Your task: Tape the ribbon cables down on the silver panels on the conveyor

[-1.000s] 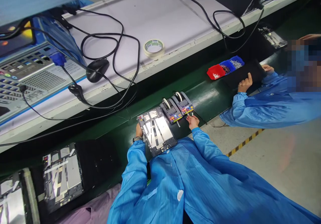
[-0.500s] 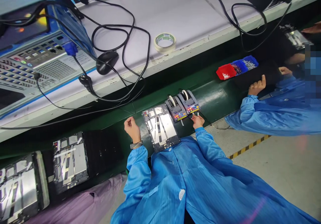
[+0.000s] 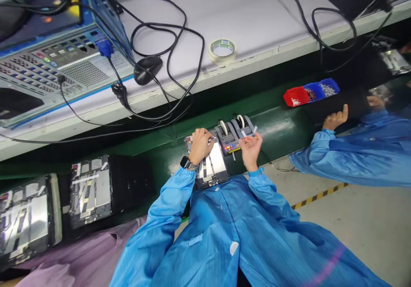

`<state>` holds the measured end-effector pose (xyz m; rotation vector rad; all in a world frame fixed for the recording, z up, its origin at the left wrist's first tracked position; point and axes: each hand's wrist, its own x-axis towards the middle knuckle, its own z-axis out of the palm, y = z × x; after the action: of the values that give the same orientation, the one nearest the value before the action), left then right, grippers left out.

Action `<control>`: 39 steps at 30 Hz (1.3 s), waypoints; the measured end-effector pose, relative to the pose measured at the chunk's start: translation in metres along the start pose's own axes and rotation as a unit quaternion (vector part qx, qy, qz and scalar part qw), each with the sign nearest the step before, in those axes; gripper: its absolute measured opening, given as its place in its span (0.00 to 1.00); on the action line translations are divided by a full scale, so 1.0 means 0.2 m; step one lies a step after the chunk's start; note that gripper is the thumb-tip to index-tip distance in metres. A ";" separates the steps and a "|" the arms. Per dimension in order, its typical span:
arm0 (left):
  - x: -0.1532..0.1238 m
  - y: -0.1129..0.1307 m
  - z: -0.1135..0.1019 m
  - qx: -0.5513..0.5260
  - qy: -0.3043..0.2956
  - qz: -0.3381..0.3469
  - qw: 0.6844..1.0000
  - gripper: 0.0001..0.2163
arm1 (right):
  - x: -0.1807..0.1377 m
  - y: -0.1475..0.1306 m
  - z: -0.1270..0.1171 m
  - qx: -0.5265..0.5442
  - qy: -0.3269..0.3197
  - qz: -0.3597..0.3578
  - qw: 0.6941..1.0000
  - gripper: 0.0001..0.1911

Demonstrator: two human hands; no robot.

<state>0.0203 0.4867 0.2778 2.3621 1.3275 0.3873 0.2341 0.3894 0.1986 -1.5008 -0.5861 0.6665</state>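
An opened tablet (image 3: 215,160) with silver inner plates lies on the green bench in front of my body. My left hand (image 3: 199,145), with a watch at its wrist, rests over the tablet's upper part. Its fingers are bent together near the top edge; whatever is between them is hidden. Held up to the right, my right hand (image 3: 251,149) pinches a small white strip of tape (image 3: 255,129), somewhat blurred. It is in front of the right tape dispenser (image 3: 246,126). The left tape dispenser (image 3: 227,137) stands between my hands, a short white tab sticking out at its front.
Two more opened tablets, a near one (image 3: 91,190) and a farther one (image 3: 27,218), lie at left. Red and blue bins (image 3: 311,93) hold small parts. A co-worker's hand (image 3: 335,118) is at right. The shelf carries a tape roll (image 3: 222,50), mouse (image 3: 148,69), cables and computer (image 3: 86,73).
My left hand has moved right, from beside the tablet onto its upper part. My right hand has risen from the right dispenser's front with a white tape strip. The camera view has shifted slightly.
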 end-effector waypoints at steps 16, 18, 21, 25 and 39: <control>0.07 -0.07 0.00 -0.009 -0.032 -0.014 0.999 0.03 | 0.34 -0.26 0.40 -0.224 -0.453 -0.251 0.825 0.57; 0.09 -0.07 -0.01 0.005 -0.032 -0.030 0.999 0.05 | 0.33 -0.31 0.40 -0.254 -0.469 -0.264 0.803 0.57; 0.11 -0.07 -0.04 0.014 -0.046 -0.071 0.996 0.14 | 0.32 -0.37 0.41 -0.305 -0.484 -0.275 0.773 0.56; 0.13 -0.07 -0.07 -0.003 -0.101 -0.136 0.986 0.18 | 0.32 -0.39 0.41 -0.334 -0.487 -0.279 0.757 0.56; 0.20 -0.12 -0.08 -0.041 -0.155 -0.207 0.965 0.20 | 0.34 -0.38 0.41 -0.326 -0.495 -0.270 0.759 0.57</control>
<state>0.0154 0.5361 0.2827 1.9110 1.5588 -0.0513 0.2245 0.4984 0.2697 -1.3673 -2.1707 0.8010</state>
